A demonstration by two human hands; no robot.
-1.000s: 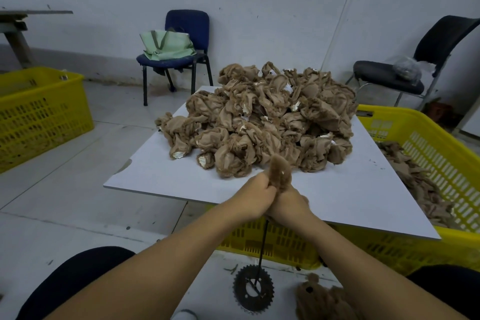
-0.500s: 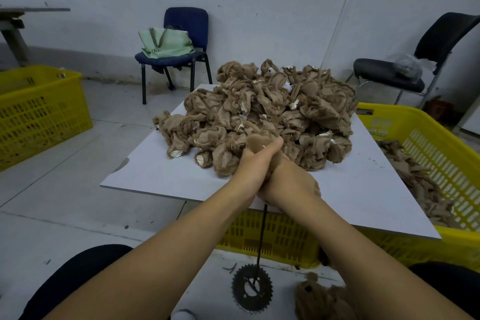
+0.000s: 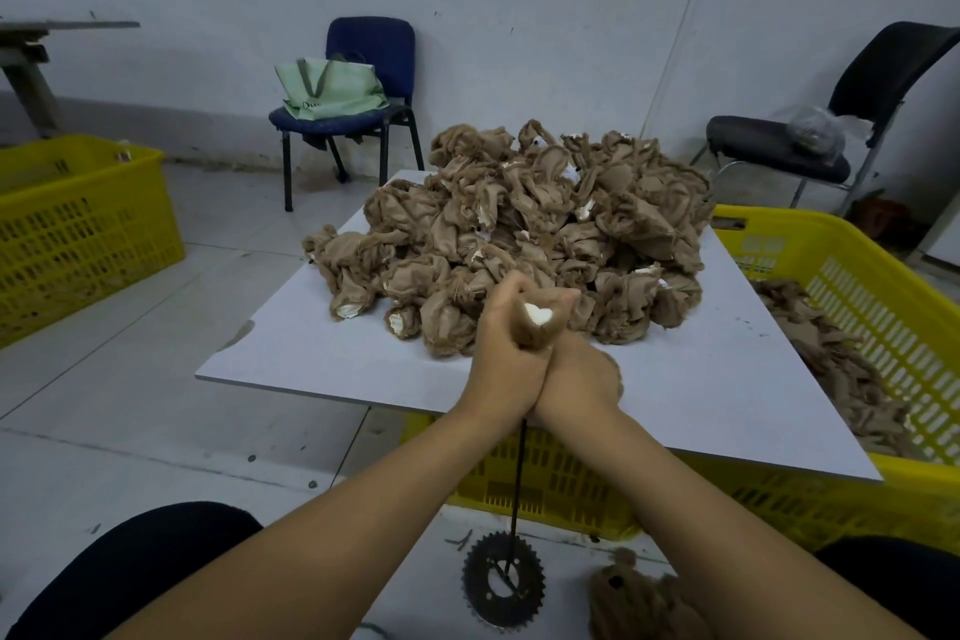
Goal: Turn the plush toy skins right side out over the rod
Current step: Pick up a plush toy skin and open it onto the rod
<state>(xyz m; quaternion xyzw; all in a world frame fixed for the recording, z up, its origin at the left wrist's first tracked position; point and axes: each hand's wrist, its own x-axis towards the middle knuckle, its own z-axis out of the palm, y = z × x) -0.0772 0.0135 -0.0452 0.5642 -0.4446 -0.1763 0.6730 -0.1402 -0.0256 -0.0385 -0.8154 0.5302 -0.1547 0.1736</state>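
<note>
Plush skin, its white patch facing up, sits bunched atop the upright rod just near of the pile, clamped between left hand and right hand pressed together, so any pull runs straight down the rod.

Around the white board, which bears one heap of brown skins too tangled to count, there are two yellow crates, two chairs, one green bag, one rod and one toothed wheel.
</note>
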